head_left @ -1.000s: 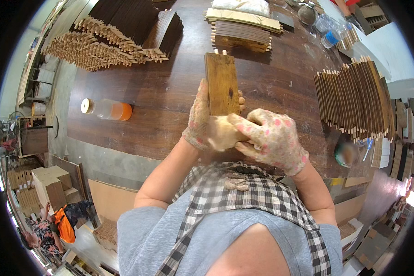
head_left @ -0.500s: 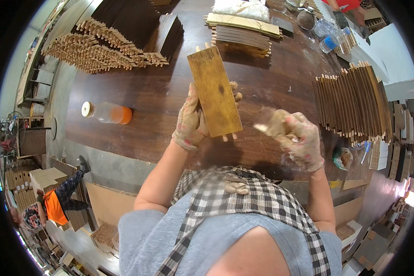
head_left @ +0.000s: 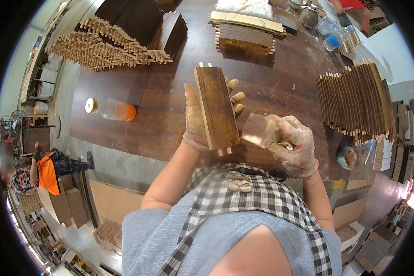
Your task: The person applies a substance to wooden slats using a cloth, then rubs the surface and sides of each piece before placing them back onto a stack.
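Only the head view here. The board (head_left: 217, 108) sits mid-frame, slightly tilted, pegs poking out of both ends, and it's lying across the left hand (head_left: 196, 124), which is pretty loose, fingers spread past the long edge. My worry: with no real clamp on it, a sideways push could make it slide or twist off the palm. The right hand (head_left: 293, 145), right of centre, is curled around a flat brownish pad (head_left: 257, 130), kinda blurry, just beside the board's lower corner. Snagging that on the bottom pegs seems possible too.

Room-wise, the tabletop (head_left: 147, 94) is roomy left of centre up to the bottle (head_left: 112, 110). Going right is tighter: tub (head_left: 347, 157) lower right, pegged stack (head_left: 356, 103) above it. Table's near edge runs just below the hands.
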### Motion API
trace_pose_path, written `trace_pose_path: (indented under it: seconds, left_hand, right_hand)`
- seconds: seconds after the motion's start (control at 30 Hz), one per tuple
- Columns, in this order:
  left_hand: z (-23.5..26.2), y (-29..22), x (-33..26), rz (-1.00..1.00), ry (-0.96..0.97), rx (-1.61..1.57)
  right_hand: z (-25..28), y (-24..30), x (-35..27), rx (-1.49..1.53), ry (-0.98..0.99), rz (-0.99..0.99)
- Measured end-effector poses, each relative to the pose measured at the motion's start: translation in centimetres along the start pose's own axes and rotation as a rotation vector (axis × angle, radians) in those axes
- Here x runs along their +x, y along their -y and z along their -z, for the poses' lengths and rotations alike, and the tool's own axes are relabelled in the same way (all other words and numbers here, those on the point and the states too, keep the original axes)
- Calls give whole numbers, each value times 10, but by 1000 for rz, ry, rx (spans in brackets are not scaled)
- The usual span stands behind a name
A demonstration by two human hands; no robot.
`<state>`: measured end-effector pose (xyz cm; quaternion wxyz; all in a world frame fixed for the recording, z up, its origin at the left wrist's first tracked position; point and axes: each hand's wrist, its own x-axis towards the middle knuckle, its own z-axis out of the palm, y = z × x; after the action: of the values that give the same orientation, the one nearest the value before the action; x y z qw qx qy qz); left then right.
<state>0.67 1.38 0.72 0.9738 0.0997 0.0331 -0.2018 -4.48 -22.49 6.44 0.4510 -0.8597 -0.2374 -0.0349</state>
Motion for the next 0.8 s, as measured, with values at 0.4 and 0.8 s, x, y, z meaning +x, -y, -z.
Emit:
trace_pose_path:
  seconds: [0.4, 0.8]
  left_hand:
    - [-2, -9, -6, 5, -95, 129]
    - [1, -14, 1, 97, -28, 96]
  right_hand:
    - [-9, 21, 16, -457, 198, 135]
    - [13, 6, 5, -322, 86, -44]
